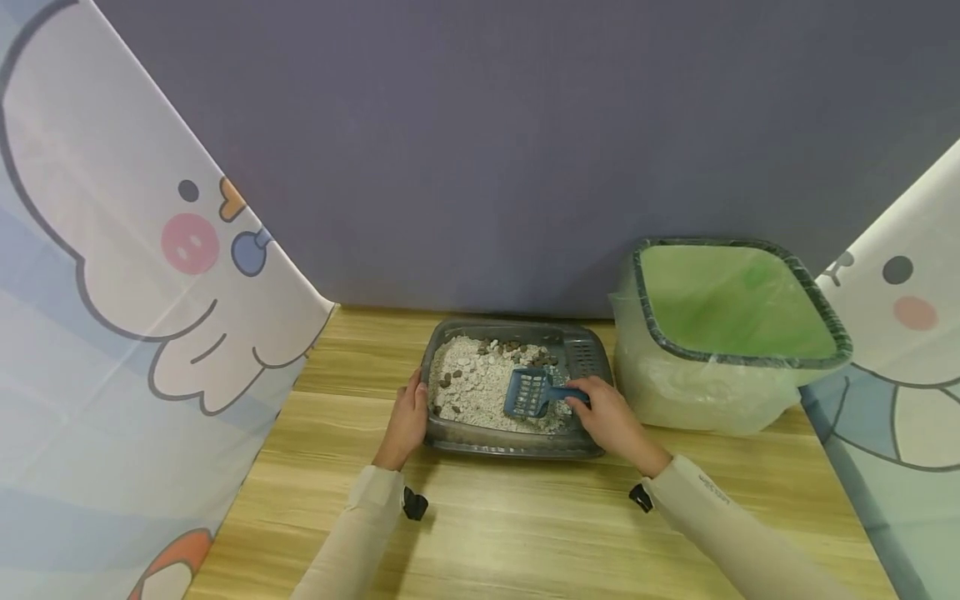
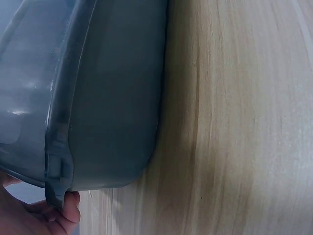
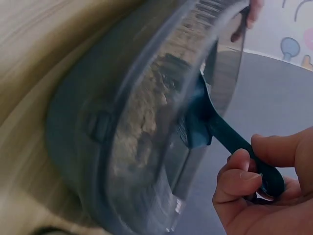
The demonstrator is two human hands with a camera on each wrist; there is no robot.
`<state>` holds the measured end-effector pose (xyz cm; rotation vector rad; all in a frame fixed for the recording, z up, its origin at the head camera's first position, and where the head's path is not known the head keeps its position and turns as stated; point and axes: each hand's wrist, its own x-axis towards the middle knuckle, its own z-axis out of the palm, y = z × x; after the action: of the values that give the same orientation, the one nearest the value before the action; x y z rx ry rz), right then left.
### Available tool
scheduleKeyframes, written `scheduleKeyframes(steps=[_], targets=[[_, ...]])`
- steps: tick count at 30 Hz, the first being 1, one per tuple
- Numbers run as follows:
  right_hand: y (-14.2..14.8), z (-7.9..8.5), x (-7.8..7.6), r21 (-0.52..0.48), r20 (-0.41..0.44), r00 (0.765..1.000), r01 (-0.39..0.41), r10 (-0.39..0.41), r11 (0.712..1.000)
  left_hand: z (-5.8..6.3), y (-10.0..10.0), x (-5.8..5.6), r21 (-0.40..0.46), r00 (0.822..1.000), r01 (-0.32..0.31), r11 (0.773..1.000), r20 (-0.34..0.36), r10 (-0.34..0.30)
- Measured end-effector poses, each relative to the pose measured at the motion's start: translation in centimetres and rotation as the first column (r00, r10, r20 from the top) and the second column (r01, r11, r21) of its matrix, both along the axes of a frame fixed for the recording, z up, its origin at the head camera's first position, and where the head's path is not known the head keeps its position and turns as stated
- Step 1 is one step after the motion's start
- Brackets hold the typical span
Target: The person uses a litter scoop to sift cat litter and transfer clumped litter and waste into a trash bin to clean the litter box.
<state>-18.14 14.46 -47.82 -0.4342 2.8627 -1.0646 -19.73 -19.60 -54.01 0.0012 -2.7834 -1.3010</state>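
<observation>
A grey litter box [image 1: 517, 448] stands on the wooden table, holding pale cat litter [image 1: 476, 387] with brown and whitish lumps along its far and left parts. My left hand [image 1: 408, 421] grips the box's left rim, its fingers curled at the edge in the left wrist view [image 2: 49, 215]. In my right hand [image 1: 609, 421] is the handle of a dark blue slotted litter scoop [image 1: 528, 393]; thumb and fingers wrap round it in the right wrist view [image 3: 264, 181]. The scoop's head lies over the litter, right of the middle, within the box's walls.
Right behind my right hand stands a bin [image 1: 738, 363] with a dark patterned rim, lined with a translucent green bag. A grey backdrop [image 1: 480, 167] rises behind the table [image 1: 510, 533]. Cartoon-printed cloths [image 1: 97, 250] hang at both sides.
</observation>
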Motion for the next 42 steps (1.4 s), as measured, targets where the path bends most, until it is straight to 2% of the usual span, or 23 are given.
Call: scheduleKeyframes(steps=[11,17,22,27,33,36,39,42], targets=[[-3.6,-1.6,-1.8,0.030,0.097,0.995,-0.002,-0.001,1.000,0.0,0.2,-0.1,0.013,0.999,0.004,1.000,-0.042,-0.003],[-5.4,-1.6,-2.6,0.076,0.112,0.994,-0.016,0.008,0.997,0.2,0.2,0.1,0.016,0.999,-0.018,1.000,-0.036,0.019],[-6.6,-1.3,-3.2,0.076,0.131,0.991,-0.024,0.013,0.997,0.3,0.3,0.1,0.015,0.999,-0.022,1.000,-0.050,0.022],[-7.5,-1.3,-4.2,0.082,0.179,0.984,-0.027,0.012,0.996,0.2,0.2,0.0,0.024,0.999,-0.013,1.000,-0.044,0.014],[-8.9,-1.7,-5.1,0.077,0.260,0.965,-0.042,0.021,0.996,0.6,0.2,0.0,0.022,0.998,-0.016,1.000,-0.055,0.017],[-10.0,-2.4,-5.3,0.049,0.258,0.965,-0.070,0.055,0.996,0.7,0.2,0.0,0.018,0.999,-0.013,1.000,-0.047,0.013],[-10.8,-3.2,-5.3,0.008,0.214,0.973,-0.095,0.092,0.995,0.7,0.3,0.1,0.017,0.999,-0.016,1.000,-0.040,0.017],[-10.9,-3.8,-5.1,-0.032,0.153,0.984,-0.092,0.096,0.995,0.7,0.4,0.2,0.019,0.999,-0.022,1.000,-0.037,0.022]])
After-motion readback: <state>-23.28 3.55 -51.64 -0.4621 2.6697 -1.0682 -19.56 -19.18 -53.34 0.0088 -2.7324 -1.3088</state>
